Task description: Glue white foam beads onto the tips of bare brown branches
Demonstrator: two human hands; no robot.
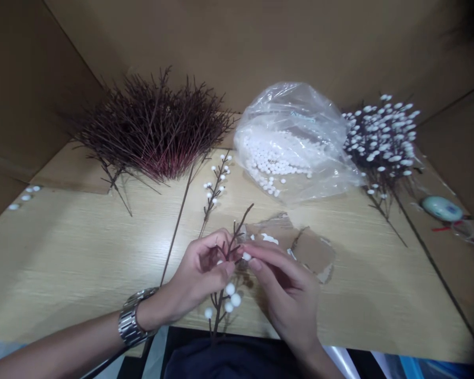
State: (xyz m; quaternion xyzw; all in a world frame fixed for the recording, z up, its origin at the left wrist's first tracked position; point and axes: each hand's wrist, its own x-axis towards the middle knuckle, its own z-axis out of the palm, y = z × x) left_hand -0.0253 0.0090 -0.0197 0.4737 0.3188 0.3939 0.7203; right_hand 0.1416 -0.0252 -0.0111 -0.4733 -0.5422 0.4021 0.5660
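- A brown twig (219, 304) is held upright at a slant above the near edge of the worktop (82, 252), in front of the person's body.
- The twig is gripped at mid-length by the left hand (199, 268), its stem pinched between thumb and fingers; a metal watch (131, 321) is worn on that wrist.
- A white ball (246, 256) is pinched between thumb and forefinger of the right hand (286, 287), close beside the twig; whether the twig is touched by it cannot be told.
- White balls (235, 300) are seen on the lower side shoots, below the left hand; the upper tip is bare.
- Beyond the left hand, a ball-tipped sprig (215, 192) is laid on the worktop.
- Just beyond the right hand, a torn piece of cardboard (314, 255) is placed, with white patches on it.
- At the back left, bare brown twigs are heaped in a large pile (154, 126).
- At the back centre, many small white balls are contained in a clear plastic bag (300, 105).
- Right of the bag, a bundle of white-tipped twigs (381, 137) is set down; a pale green oval object (442, 209) is noted nearer the right edge.
- At the far left, a few loose balls (26, 198) are scattered.
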